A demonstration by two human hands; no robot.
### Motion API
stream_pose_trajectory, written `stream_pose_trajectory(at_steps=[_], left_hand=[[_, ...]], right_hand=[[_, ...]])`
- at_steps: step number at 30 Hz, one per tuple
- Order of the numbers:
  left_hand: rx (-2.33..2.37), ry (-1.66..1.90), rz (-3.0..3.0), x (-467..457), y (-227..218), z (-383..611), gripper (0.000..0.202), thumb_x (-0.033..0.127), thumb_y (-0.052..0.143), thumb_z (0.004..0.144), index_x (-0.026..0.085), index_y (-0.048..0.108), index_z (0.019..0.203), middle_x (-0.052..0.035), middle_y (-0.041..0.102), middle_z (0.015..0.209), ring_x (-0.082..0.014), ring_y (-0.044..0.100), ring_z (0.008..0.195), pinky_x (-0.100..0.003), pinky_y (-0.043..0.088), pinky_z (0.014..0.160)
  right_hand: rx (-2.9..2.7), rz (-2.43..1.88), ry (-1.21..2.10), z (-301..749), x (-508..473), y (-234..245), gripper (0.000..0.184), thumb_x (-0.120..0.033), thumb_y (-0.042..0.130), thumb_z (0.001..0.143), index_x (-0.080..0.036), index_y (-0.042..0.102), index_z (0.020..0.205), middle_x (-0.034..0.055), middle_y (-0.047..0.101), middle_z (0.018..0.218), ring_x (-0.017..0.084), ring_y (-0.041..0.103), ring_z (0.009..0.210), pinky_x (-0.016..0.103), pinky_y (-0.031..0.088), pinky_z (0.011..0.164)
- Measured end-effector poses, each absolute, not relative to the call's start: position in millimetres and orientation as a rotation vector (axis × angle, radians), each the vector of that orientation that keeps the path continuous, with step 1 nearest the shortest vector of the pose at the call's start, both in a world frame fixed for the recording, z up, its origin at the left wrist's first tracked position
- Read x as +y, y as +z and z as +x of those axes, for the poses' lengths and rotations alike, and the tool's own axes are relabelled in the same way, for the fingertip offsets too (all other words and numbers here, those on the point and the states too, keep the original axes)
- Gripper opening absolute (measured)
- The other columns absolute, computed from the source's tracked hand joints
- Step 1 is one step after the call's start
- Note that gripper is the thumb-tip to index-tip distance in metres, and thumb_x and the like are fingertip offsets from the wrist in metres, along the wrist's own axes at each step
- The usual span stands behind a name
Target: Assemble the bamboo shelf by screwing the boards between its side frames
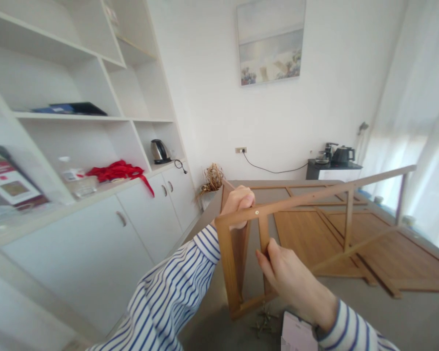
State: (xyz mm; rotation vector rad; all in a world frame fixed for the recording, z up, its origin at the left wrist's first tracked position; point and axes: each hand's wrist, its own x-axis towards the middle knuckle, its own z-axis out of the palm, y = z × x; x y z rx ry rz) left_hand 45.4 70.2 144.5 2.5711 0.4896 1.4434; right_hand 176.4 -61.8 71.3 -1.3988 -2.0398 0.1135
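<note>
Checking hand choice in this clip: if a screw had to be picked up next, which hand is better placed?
Probably the right hand: it grips a slat of the frame, nearer the screws. The left hand is farther off, behind the frame's upper rail. The right must let go first.

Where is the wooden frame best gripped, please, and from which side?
Probably by its short crossbar, from the right: the bar is slim, the wooden frame has gaps beside it, and the right hand grips it there.
</note>
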Motion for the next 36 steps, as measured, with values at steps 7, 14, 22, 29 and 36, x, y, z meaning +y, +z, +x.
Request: stream_pose_trajectory(at_steps=[7, 14, 22, 29, 36], left_hand=[[0.577, 1.58, 2.474, 64, 150, 52, 0.055, 0.057, 0.015, 0.091, 0.024, 0.035, 0.052, -0.0013, 0.045, 0.051, -0.0171, 0.045, 0.054, -0.037, 0.041, 0.067], [0.363, 1.775, 2.5, 61, 137, 49, 0.049, 0.044, 0.02, 0.094, 0.023, 0.035, 0.053, 0.0008, 0.043, 0.048, -0.0147, 0.042, 0.05, -0.036, 0.039, 0.065], [0.125, 1.834, 2.62, 60, 113, 42, 0.042, 0.032, 0.024, 0.095, 0.021, 0.037, 0.056, 0.0014, 0.045, 0.048, -0.0132, 0.04, 0.049, -0.035, 0.036, 0.061], [0.105, 1.896, 2.603, 48, 99, 41, 0.037, 0.028, 0.025, 0.094, 0.02, 0.036, 0.059, 0.0008, 0.044, 0.05, -0.0135, 0.039, 0.052, -0.036, 0.035, 0.063], [0.173, 1.892, 2.587, 42, 98, 42, 0.036, 0.027, 0.026, 0.094, 0.02, 0.036, 0.06, 0.0006, 0.044, 0.053, -0.0136, 0.039, 0.054, -0.036, 0.036, 0.064]], right_hand=[[-2.04, -1.425, 0.133, 173, -65, 79, 0.02, -0.032, 0.033, 0.098, -0.022, 0.035, 0.08, 0.0019, 0.061, 0.063, 0.019, 0.064, 0.056, 0.027, 0.028, 0.046], [-2.053, -1.409, 0.12, 169, -66, 62, 0.018, -0.03, 0.032, 0.098, -0.022, 0.036, 0.082, 0.0044, 0.064, 0.069, 0.02, 0.065, 0.059, 0.028, 0.03, 0.047], [-2.119, -1.375, 0.161, 173, -69, 40, 0.019, -0.032, 0.036, 0.096, -0.021, 0.041, 0.082, 0.0041, 0.064, 0.071, 0.02, 0.066, 0.063, 0.028, 0.042, 0.052], [-2.116, -1.301, 0.217, 208, -101, 32, 0.037, -0.013, 0.032, 0.09, -0.012, 0.041, 0.127, 0.0163, 0.064, 0.115, 0.02, 0.063, 0.107, 0.031, 0.052, 0.086], [-2.009, -1.239, 0.305, 224, -115, 44, 0.042, -0.022, 0.029, 0.097, -0.019, 0.025, 0.138, 0.0096, 0.071, 0.101, 0.015, 0.068, 0.092, 0.026, 0.056, 0.078]])
